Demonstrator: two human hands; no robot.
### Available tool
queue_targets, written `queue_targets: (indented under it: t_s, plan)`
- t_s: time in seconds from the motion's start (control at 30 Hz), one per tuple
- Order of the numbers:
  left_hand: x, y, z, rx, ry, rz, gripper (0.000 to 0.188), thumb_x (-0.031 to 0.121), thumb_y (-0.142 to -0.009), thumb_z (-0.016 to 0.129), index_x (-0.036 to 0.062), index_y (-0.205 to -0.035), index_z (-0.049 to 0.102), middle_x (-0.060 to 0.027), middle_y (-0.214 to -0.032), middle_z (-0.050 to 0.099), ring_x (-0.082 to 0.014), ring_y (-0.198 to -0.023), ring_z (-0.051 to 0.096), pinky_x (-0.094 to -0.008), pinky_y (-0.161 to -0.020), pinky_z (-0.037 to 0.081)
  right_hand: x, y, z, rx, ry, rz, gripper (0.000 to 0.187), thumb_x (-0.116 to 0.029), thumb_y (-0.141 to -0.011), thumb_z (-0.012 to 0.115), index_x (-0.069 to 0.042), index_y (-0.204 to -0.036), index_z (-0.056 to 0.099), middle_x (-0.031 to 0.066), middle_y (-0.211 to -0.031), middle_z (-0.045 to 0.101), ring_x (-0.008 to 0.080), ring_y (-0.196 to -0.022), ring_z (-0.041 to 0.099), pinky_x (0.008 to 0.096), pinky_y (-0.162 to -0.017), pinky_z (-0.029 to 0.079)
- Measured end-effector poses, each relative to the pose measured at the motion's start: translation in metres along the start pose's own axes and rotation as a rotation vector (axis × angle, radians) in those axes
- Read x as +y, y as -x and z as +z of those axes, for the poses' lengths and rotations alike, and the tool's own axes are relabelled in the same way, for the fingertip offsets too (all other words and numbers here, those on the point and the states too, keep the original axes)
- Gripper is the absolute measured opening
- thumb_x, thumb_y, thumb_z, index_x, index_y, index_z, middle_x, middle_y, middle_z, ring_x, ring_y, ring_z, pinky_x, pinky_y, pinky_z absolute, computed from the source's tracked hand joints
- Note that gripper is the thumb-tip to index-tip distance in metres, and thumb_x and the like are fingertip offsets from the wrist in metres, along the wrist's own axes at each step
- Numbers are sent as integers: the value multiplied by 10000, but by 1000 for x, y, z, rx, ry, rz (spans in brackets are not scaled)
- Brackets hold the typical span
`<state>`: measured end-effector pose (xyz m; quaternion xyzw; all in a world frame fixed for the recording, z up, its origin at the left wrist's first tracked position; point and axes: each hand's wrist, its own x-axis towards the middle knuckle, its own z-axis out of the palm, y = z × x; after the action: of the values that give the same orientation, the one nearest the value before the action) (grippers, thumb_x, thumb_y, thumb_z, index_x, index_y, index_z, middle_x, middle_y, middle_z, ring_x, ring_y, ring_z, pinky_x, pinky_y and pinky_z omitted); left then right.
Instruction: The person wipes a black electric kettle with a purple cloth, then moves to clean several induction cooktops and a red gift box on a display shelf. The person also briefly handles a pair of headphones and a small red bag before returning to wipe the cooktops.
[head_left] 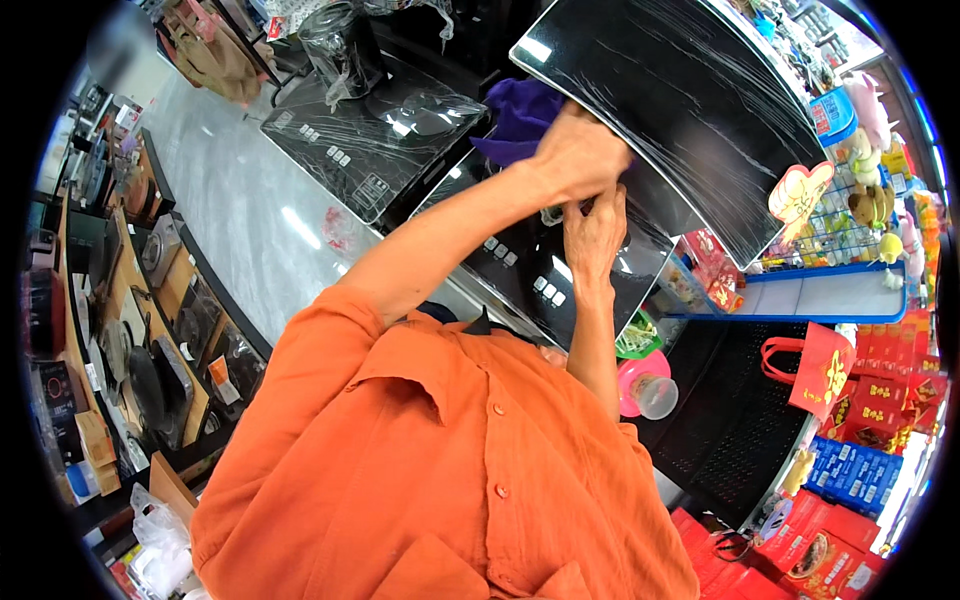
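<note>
My left hand (585, 155) is closed, with a purple cloth (525, 112) bunched out from it; its fingertips are hidden. Just below, my right hand (596, 232) has its fingers bent in against the left hand, and whatever they pinch is hidden. Both hands work at the lower edge of a large tilted black glossy panel (670, 110) with a pale rim and creased clear film. Under them lies a black glass-topped appliance (545, 290) with white label patches. A small shiny part beside the right hand's fingers is too small to tell.
Another film-wrapped black glass appliance (375, 150) lies to the left, with a dark wrapped cylinder (340, 50) on it. A pink container (640, 385) stands near my right forearm. A blue-edged shelf (830, 300) and a red bag (825, 370) are at right; pans (150, 385) line shelves at left.
</note>
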<state>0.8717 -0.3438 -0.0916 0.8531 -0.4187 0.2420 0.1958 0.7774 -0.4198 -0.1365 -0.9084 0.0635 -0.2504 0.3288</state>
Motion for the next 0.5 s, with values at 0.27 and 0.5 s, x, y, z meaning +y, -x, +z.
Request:
queue_targets:
  t_s: [0.27,0.5]
  plan:
    - [-28,0,1,122,113,-86,395,353,-850,581,17,-1033,677,-208,-1082,660,-405,-1020,606,-484,-939,453,-2,0,0,7,-59,-14,390,-127,-826,708,51,-1128,537,271,-1095,559,459,-944,587,476,-799,493]
    - [-137,2,28,-55,213,-351,312,251,-941,494,-1,-1036,651,-201,-1068,669,-387,-1048,607,-419,-874,486,-7,-1,0,15,-49,-6,376,-128,-838,700,35,-1132,531,249,-1073,562,439,-933,601,458,-785,507]
